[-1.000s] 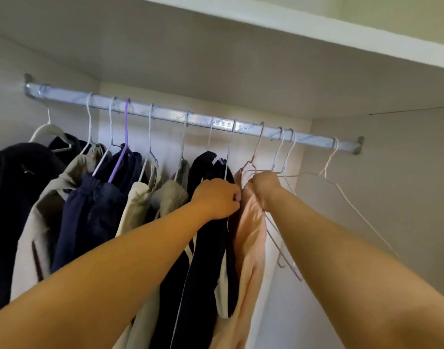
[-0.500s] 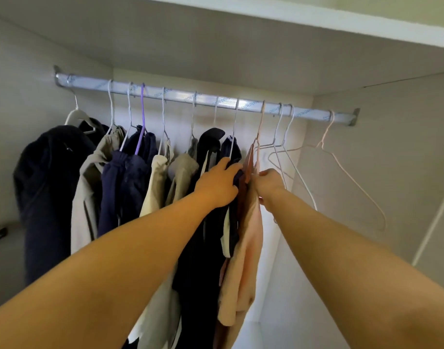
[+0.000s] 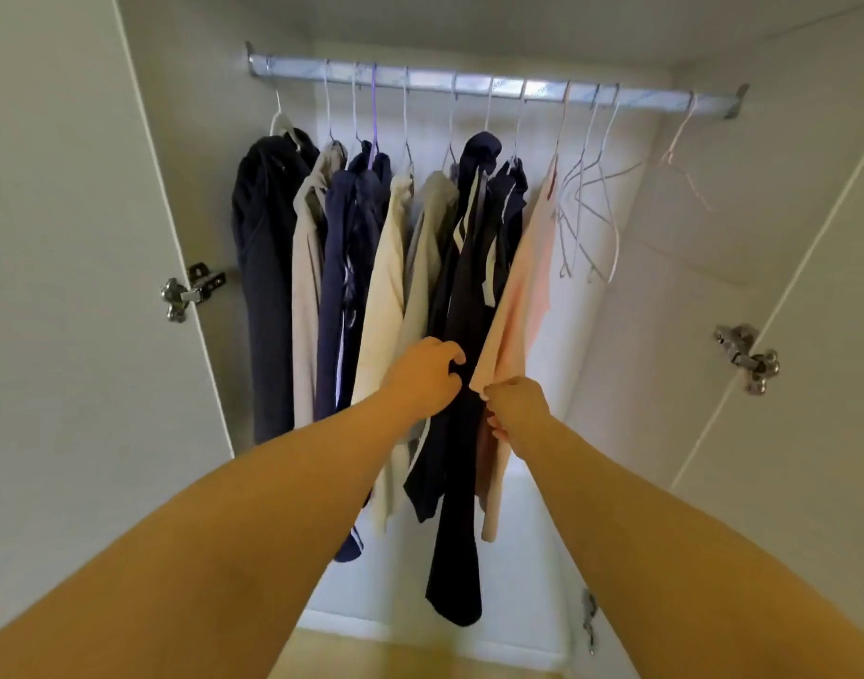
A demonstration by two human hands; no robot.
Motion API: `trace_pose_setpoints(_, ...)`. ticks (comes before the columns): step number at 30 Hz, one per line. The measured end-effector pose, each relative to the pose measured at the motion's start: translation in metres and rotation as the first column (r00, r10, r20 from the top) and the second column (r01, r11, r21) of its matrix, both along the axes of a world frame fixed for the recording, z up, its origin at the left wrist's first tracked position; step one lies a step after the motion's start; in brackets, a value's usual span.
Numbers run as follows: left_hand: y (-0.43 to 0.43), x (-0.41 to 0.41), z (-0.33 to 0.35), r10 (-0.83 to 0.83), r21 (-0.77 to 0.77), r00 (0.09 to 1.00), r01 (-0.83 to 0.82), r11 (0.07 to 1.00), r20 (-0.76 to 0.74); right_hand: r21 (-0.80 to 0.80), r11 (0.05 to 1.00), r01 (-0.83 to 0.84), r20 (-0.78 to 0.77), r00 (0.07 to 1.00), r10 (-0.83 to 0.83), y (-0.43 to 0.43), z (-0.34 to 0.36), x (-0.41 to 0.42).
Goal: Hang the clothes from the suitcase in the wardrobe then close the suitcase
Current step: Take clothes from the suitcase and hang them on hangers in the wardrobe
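Both arms reach forward into the wardrobe. The right hand [image 3: 516,406] is pinched shut on the lower edge of the pink top [image 3: 525,286], which hangs from the rail [image 3: 493,85]. The left hand [image 3: 427,379], fingers curled, presses against the dark garment [image 3: 469,296] just beside it; whether it grips, I cannot tell. Empty hangers [image 3: 589,203] dangle to the right.

Both hands have dropped from the hangers to the pink garment's [image 3: 523,286] hem.

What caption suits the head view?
Both hands, left and right, straighten a peach garment hanging on the wardrobe rail.
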State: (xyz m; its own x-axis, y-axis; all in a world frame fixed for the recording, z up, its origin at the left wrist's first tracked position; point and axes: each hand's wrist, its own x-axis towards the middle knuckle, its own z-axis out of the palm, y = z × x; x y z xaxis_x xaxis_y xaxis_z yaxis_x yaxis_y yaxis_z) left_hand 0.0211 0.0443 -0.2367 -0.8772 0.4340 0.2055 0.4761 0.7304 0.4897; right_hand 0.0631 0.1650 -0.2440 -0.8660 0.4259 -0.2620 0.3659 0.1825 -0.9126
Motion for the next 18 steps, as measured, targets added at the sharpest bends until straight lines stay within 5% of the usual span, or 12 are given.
trace_pose_setpoints(9, -0.115, 0.123, -0.110, 0.219, -0.067, 0.933, -0.208, 0.976, 0.287, -0.071, 0.985, -0.158, 0.283, 0.944, 0.172, -0.100, -0.094, 0.099)
trace_pose_setpoints(18, -0.264, 0.211, -0.185, 0.438, -0.184, 0.718, -0.406, 0.895, 0.541, -0.083, 0.918, -0.388, 0.445, 0.810, 0.383, -0.249, -0.161, 0.146)
